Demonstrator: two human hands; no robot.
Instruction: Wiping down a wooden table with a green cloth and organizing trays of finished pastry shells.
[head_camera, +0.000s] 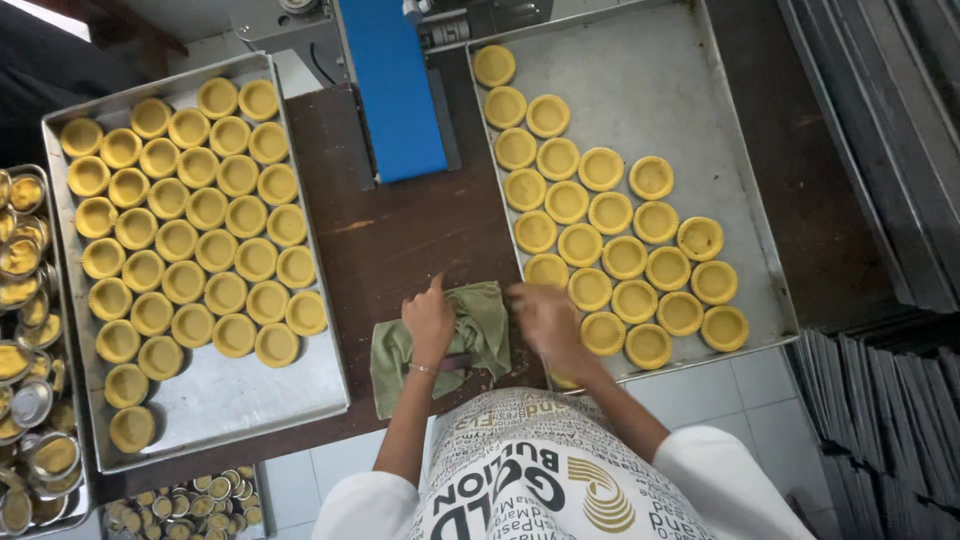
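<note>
green cloth (470, 325), crumpled, lies on the dark brown tabletop (400, 240) at the near edge, between two metal trays, and both hands are on it. the left hand (430, 325) rests on top of the cloth's middle, knuckles up, its fingers curled down into the folds, with a thin bracelet at the wrist; the forearm runs straight up from the body. the right hand (545, 318) sits at the cloth's right edge, fingers bent and closed on the fabric, a little blurred, its forearm angled in from the right and crossing the near corner of the right tray.

the left tray (250, 390) holds close rows of round yellow pastry shells (190, 210), with bare metal along its near end. the right tray (700, 90) holds more of the same shells (610, 240), packed in a slanted block on its near-left part; its far-right part is bare metal. the right hand lies just beside the nearest shells of this block.

a blue flat panel (395, 85) stands at the far edge of the tabletop between the trays. at the far left, a narrow tray holds small metal tart moulds (25, 330), some with yellow dough inside, and more moulds (185, 500) sit low at the near left. dark stacked trays (880, 400) lean at the right. the person wears a white apron (540, 470) with dark and gold printing.
</note>
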